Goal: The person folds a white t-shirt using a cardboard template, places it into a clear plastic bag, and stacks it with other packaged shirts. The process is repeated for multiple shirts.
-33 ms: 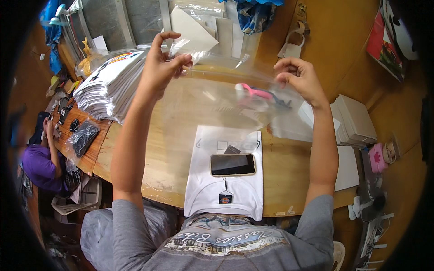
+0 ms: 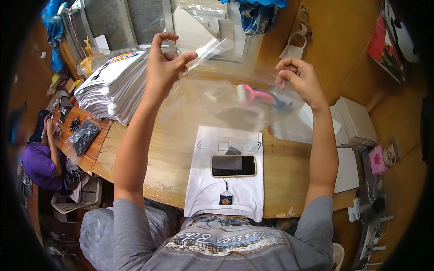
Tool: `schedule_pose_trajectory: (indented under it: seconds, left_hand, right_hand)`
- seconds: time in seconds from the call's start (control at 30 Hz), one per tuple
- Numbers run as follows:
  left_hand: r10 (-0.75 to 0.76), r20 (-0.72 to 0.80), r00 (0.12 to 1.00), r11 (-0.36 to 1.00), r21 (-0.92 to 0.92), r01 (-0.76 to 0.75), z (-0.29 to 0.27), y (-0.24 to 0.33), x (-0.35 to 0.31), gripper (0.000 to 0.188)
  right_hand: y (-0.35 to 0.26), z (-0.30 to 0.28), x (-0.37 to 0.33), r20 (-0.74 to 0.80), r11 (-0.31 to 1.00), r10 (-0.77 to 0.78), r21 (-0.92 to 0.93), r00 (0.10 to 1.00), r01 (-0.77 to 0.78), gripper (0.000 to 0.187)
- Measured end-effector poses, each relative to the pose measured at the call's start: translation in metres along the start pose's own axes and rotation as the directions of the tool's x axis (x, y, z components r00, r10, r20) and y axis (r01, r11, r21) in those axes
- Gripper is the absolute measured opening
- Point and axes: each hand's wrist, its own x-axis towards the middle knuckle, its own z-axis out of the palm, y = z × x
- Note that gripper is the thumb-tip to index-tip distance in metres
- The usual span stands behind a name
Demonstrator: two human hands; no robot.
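The left hand [image 2: 166, 67] and right hand [image 2: 297, 79] pinch a clear, glossy plastic bag [image 2: 212, 95] above the tan wooden table [image 2: 287, 180], where a folded white shirt [image 2: 201, 180] bears a square black tag [image 2: 226, 199] with a coloured emblem.

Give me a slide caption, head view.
Clear plastic spread between left hand and right hand; on the table, a phone lies on a folded white shirt.

Stacked white shirts [image 2: 110, 88] on a worktable [image 2: 287, 180] suggest a workshop.
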Motion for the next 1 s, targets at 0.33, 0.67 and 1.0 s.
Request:
schedule_pose_trajectory:
  seconds: [0.33, 0.67, 1.0]
  left_hand:
    - [-0.073, 0.051, 0.996, 0.993, -0.090, 0.078, -0.011, -0.050, 0.028, 0.007]
    - [0.321, -0.027, 0.947, 0.835, 0.480, -0.269, -0.036, -0.066, 0.052, 0.012]
    - [0.405, 0.357, 0.842, 0.833, 0.236, -0.500, 0.014, -0.007, 0.033, 0.036]
  right_hand:
    - [0.121, -0.095, -0.012, -0.231, 0.842, 0.500, 0.352, 0.834, -0.408, 0.010]
    - [0.245, -0.241, -0.151, -0.796, 0.774, 0.604, 0.599, 0.043, 0.205, 0.029]
    - [0.039, -0.057, 0.001, -0.411, 0.761, -0.550, -0.605, 0.727, 0.234, 0.061]
